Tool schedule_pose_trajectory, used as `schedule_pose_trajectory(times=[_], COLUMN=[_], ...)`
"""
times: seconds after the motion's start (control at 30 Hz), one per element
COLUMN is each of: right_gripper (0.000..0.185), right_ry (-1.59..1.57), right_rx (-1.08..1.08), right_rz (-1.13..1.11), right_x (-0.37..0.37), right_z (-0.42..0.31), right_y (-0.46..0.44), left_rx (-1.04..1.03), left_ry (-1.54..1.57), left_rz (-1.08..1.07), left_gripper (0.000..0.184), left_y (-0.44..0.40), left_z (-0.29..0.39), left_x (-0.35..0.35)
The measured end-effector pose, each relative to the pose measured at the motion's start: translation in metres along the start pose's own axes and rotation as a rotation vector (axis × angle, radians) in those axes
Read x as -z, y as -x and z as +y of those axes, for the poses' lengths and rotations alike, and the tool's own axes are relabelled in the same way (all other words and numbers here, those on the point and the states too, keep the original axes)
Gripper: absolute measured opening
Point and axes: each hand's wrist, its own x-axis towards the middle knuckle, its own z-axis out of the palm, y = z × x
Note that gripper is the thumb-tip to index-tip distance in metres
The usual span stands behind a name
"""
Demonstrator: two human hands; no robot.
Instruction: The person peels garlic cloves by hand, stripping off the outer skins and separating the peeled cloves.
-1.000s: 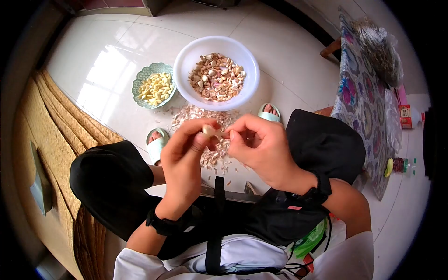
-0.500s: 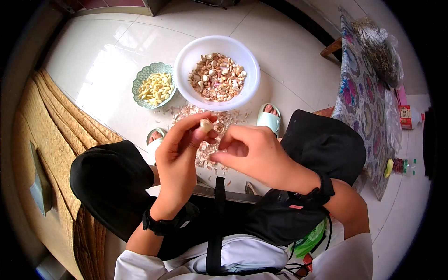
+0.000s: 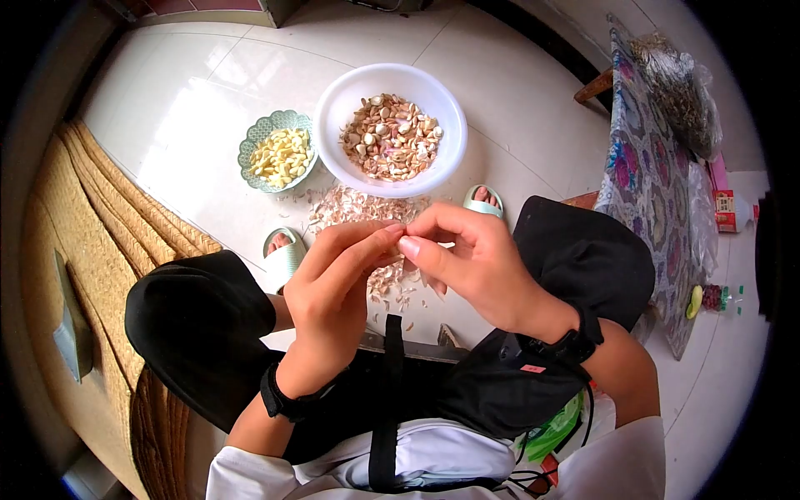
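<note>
My left hand (image 3: 333, 275) is closed in a pinch, its thumb and forefinger tips pressed together. Against them sit the pinched thumb and forefinger of my right hand (image 3: 467, 258). The garlic clove between these fingertips is almost wholly hidden now; half a second ago it showed in my left hand. Beyond my hands stands a white plastic basin (image 3: 454, 125) of unpeeled garlic cloves (image 3: 392, 137). To its left, a green scalloped bowl (image 3: 248, 150) holds pale peeled cloves (image 3: 282, 157). Papery garlic skins (image 3: 350, 208) litter the floor below my hands.
Slippered feet (image 3: 285, 254) and black-clad knees (image 3: 200, 304) flank the skins. Layered woven mats (image 3: 100, 250) lie at left. A patterned cloth (image 3: 637, 175) hangs at right, near a plastic bag of dried stuff (image 3: 679, 96) and a small bottle (image 3: 718, 297).
My right hand has moved up and its fingertips now meet those of my left hand. My left fingers have turned inward, and the garlic clove has gone from sight between them.
</note>
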Motion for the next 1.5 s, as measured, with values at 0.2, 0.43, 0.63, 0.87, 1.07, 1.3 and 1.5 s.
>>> schedule_pose_trajectory(times=[0.2, 0.43, 0.63, 0.87, 1.07, 1.3, 1.5], right_gripper=[0.013, 0.007, 0.003, 0.010, 0.018, 0.022, 0.011], right_ry=[-0.040, 0.399, 0.344, 0.534, 0.456, 0.594, 0.615], right_rx=[0.065, 0.407, 0.219, 0.426, 0.393, 0.527, 0.648], right_rz=[0.095, 0.268, 0.262, 0.020, 0.059, 0.093, 0.085], right_x=[-0.002, -0.004, -0.003, -0.006, -0.007, -0.008, -0.007], right_z=[0.002, 0.007, 0.005, 0.013, 0.006, 0.005, 0.013], right_y=[0.000, 0.000, 0.002, -0.002, -0.002, -0.003, -0.003], left_rx=[-0.001, 0.111, 0.556, 0.682, 0.766, 0.517, 0.335], left_ry=[0.003, 0.185, 1.014, 1.088, 1.001, 0.569, 0.260], left_rz=[-0.025, -0.027, 0.253, 0.202, 0.205, 0.121, -0.057], left_gripper=[0.033, 0.024, 0.017, 0.023, 0.013, 0.007, 0.006], left_y=[-0.003, -0.001, -0.008, -0.004, -0.004, 0.002, 0.003], left_z=[0.005, 0.003, -0.003, -0.004, -0.002, 0.006, 0.005], left_x=[0.002, 0.001, 0.009, 0.012, 0.013, 0.001, 0.000])
